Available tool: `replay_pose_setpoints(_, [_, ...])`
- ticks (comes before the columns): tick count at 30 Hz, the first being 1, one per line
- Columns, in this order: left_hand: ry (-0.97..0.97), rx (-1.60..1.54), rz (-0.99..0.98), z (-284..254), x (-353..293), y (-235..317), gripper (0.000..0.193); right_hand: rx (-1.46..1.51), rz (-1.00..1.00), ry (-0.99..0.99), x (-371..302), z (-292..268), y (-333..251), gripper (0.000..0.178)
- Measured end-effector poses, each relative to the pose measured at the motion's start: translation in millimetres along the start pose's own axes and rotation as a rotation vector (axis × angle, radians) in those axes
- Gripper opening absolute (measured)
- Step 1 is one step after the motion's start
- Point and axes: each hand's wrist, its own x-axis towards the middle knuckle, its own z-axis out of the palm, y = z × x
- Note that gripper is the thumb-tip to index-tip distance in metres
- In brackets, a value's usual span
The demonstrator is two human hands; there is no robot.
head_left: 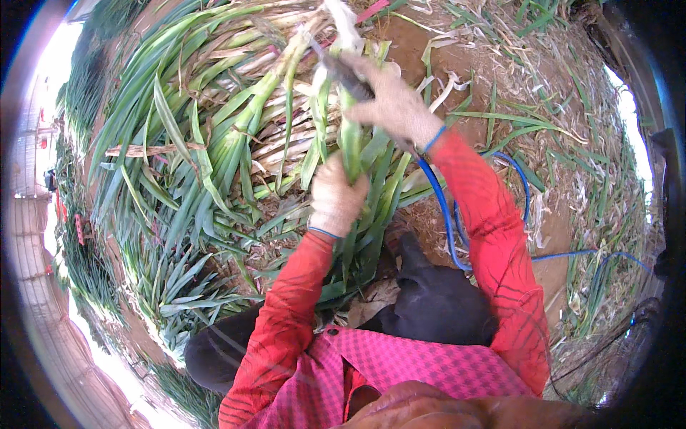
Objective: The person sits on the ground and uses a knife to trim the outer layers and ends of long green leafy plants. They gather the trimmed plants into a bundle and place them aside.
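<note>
My left hand [339, 199], in a pale work glove, is closed around the green leaves of a long green onion [349, 139]. Its white end points away from me and looks blurred. My right hand [393, 100], gloved the same way, grips a dark air blow gun [348, 77] with a thin nozzle lying close to the stalk. A blue hose [441, 207] runs back from below my right wrist. Just left of both hands lies a large heap of green onions [236, 136], with pale stalks and long green leaves.
Loose leaves and peeled dry skins [514, 93] litter the brown ground on the right. The blue hose loops beside my right arm and trails off right. More green onion bundles [86, 236] line the far left. My bent knees [446, 300] are close below the hands.
</note>
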Motion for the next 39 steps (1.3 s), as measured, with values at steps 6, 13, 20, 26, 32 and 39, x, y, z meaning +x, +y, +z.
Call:
replay_pose_setpoints(6, [0.099, 0.148, 0.321, -38.2, 29.9, -21.0, 0.047, 0.073, 0.207, -0.173, -36.9, 6.1, 1.7, 0.093])
replay_pose_setpoints(13, [0.045, 0.991, -0.111, -138.9, 102.6, -84.0, 0.063, 0.048, 0.066, -0.013, -59.2, 28.6, 29.7, 0.092])
replay_pose_setpoints(20, [-0.342, 0.454, -0.286, -88.8, 91.7, -102.4, 0.056, 0.157, 0.213, -0.130, -79.3, 26.3, 12.9, 0.093])
replay_pose_setpoints(26, [-0.389, -0.154, -0.332, -97.5, 67.0, -65.1, 0.057, 0.136, 0.313, -0.147, -98.3, 11.1, 1.6, 0.094])
replay_pose_setpoints(32, [-0.494, -0.391, -0.303, -99.4, 95.7, -38.6, 0.070, 0.126, 0.149, -0.116, -120.5, 32.0, 1.9, 0.092])
replay_pose_setpoints(39, [-0.526, -0.713, -0.440, -68.7, 68.6, -101.5, 0.059, -0.059, 0.240, -0.461, -159.4, 47.2, -3.8, 0.082])
